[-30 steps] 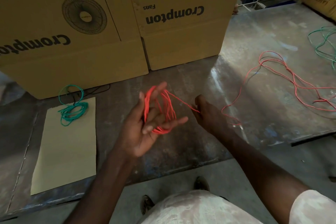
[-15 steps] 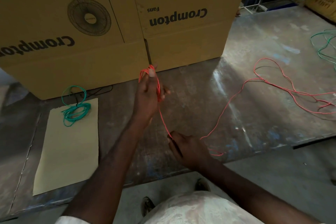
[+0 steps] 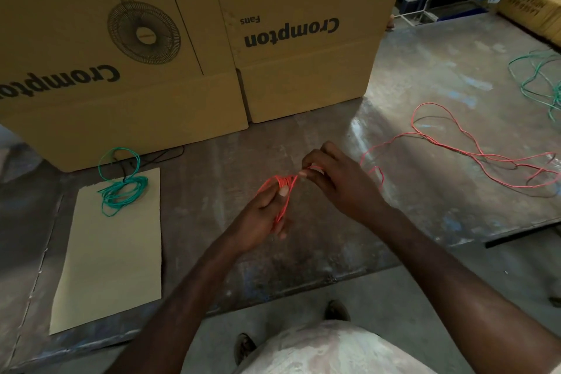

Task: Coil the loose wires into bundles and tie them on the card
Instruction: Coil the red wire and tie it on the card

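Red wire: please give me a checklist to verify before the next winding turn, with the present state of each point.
1. Left hand holds the red coil: ok.
2. Right hand pinches the red wire close to the coil: ok.
3. Loose red wire lies free on the table, no knot seen: ok, though its far end runs out of view.
4. Card has bare space below the green bundle: ok.
5. Green bundle is tied: cannot tell.
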